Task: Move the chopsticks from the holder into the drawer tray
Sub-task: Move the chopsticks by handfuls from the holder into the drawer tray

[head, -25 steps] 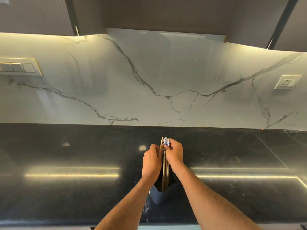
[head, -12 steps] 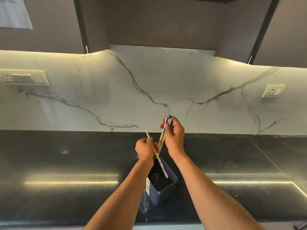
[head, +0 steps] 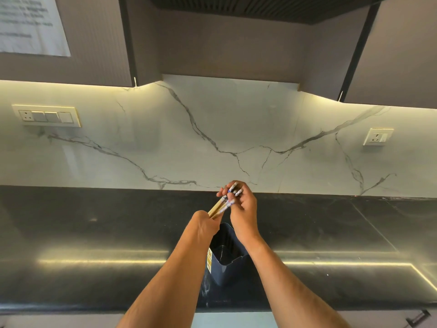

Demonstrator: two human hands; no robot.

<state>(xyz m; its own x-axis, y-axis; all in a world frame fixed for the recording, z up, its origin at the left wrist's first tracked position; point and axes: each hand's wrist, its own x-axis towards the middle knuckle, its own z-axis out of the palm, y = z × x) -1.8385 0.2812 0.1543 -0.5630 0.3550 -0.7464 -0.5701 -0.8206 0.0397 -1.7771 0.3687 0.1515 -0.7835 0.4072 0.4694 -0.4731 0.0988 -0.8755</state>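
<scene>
Head view: both hands raised above the dark blue holder (head: 227, 255), which stands on the black counter (head: 94, 233) near its front edge. Holder looks empty from here, though its floor is partly hidden by the forearms. Chopsticks (head: 221, 204), a small bundle with pale wooden shafts and blue-and-white patterned ends, are held in the air between the hands, slanting up to the right. Left hand (head: 203, 224) is closed round the plain lower shafts. Right hand (head: 241, 207) has its fingers curled about the patterned ends; some ends stick out past the fingers. Exact count unclear, motion blur.

Handling, as judged: light, stiff, thin sticks. Smooth, so likely to slide against each other and fan out if the grip loosens. Not fragile. Best held as one bundle near mid-shaft, ends squared with the other hand, kept roughly level for the carry.

Drawer tray not in view; only a handle (head: 417, 320) shows below the counter edge at lower right.
</scene>
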